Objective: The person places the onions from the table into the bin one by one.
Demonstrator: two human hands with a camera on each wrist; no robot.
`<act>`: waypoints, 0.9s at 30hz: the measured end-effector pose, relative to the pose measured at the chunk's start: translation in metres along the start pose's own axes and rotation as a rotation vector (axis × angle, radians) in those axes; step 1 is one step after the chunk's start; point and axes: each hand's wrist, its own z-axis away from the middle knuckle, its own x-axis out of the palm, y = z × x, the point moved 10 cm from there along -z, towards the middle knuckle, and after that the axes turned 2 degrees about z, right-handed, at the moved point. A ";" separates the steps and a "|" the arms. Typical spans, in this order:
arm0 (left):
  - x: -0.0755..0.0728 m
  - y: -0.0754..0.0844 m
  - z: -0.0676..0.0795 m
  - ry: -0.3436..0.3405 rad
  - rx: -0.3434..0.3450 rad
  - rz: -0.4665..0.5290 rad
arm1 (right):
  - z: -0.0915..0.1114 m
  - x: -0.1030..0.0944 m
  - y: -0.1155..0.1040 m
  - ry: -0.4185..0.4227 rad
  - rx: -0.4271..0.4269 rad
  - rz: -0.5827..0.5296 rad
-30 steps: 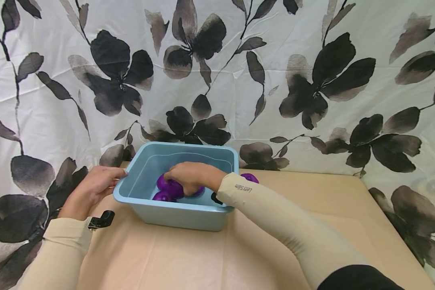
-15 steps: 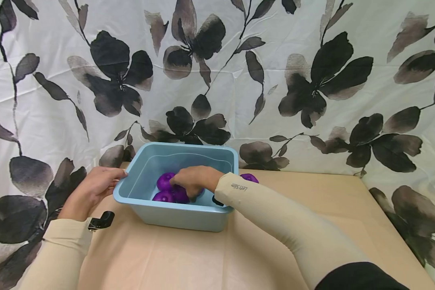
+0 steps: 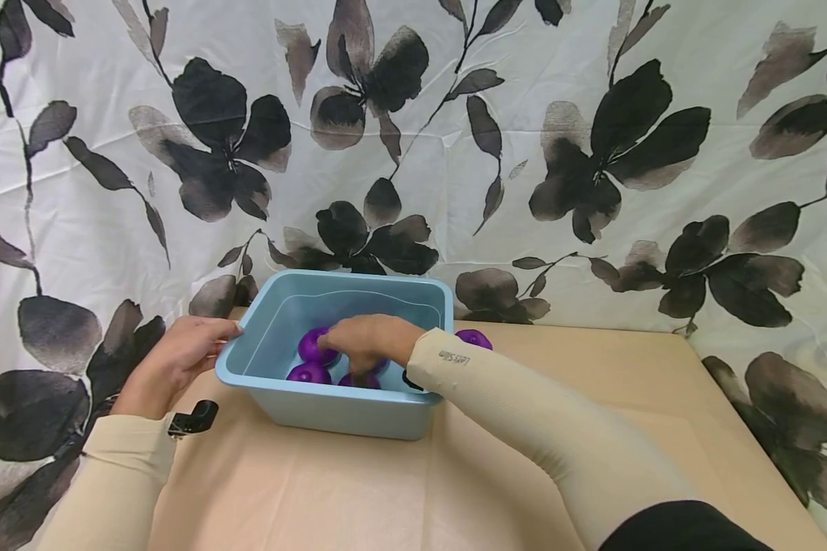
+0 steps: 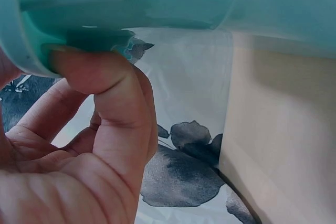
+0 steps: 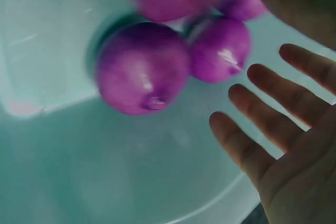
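My left hand [image 3: 179, 360] pinches the left rim of a light blue plastic tub [image 3: 338, 413]; in the left wrist view, the thumb [image 4: 94, 72] bends over that rim. Inside the tub lie several shiny purple onions [image 3: 310, 373], round with a small nub. My right hand [image 3: 368, 337] reaches down among them, partly hiding the ones beneath it. From the right wrist, the fingers [image 5: 273, 121] look straight and spread, a little apart from the nearest onion [image 5: 143, 69]. Nothing is held in that hand.
Another purple onion [image 3: 473, 338] sits outside the tub to its right, partly behind the right sleeve [image 3: 524, 413]. A tan-covered table [image 3: 331, 490] supports everything. A white curtain [image 3: 469, 252] with dark flowers hangs at the back.
The right hand has shifted slightly right within the tub. The onions under it have spread apart, one rolling right toward the near wall. The left hand and the tub stay put.
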 end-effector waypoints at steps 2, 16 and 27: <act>0.001 0.003 0.000 0.001 0.004 -0.013 | 0.005 -0.008 0.005 0.035 0.015 -0.005; 0.003 0.005 0.002 -0.005 -0.010 -0.039 | 0.107 -0.063 0.073 0.358 0.132 -0.325; 0.005 0.000 0.003 -0.031 -0.012 0.000 | 0.190 -0.022 0.150 0.666 0.331 -0.497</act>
